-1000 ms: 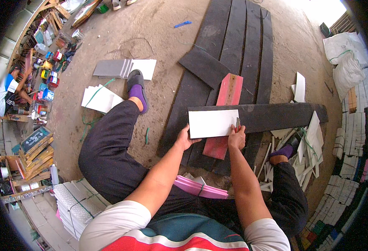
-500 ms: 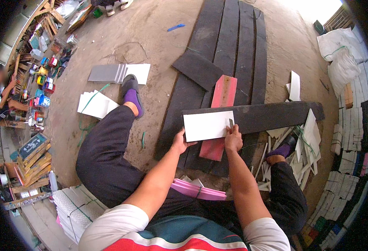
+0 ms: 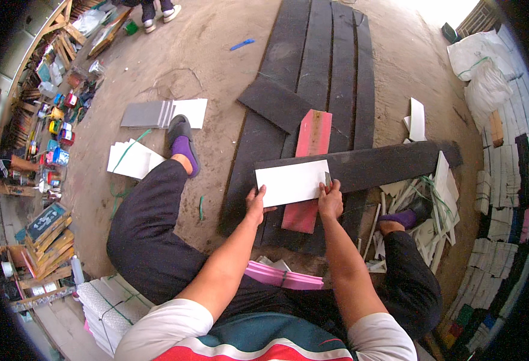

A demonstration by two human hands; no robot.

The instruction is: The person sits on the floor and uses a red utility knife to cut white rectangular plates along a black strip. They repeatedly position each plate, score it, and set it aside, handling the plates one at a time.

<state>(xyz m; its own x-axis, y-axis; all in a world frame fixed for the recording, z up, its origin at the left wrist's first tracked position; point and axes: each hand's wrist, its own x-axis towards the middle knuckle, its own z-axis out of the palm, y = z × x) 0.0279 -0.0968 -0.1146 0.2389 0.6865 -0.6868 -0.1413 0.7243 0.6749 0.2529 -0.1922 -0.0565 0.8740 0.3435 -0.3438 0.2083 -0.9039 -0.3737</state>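
Observation:
My left hand (image 3: 257,204) grips the near left corner of a white rectangular sheet (image 3: 291,183), thumb on top and fingers beneath. The sheet lies on the left end of a long black board (image 3: 390,163) set crosswise. My right hand (image 3: 330,201) is closed on a small flat grey blade (image 3: 327,177), held upright at the sheet's right end. Its fingertips are at the sheet's near right corner. Below the crosswise board a pink-red block (image 3: 313,137) runs lengthwise, showing on both sides of it.
Long black planks (image 3: 312,72) lie underneath. White offcuts (image 3: 436,225) crowd my right foot; grey and white sheets (image 3: 147,114) lie by my left. Pink sheets (image 3: 285,275) sit between my legs. Paint cans (image 3: 63,129) line the left, white bundles (image 3: 496,198) the right.
My left thumb has come onto the sheet's top face. My right hand and the blade have shifted slightly against the sheet's right end. The whole view has moved a little.

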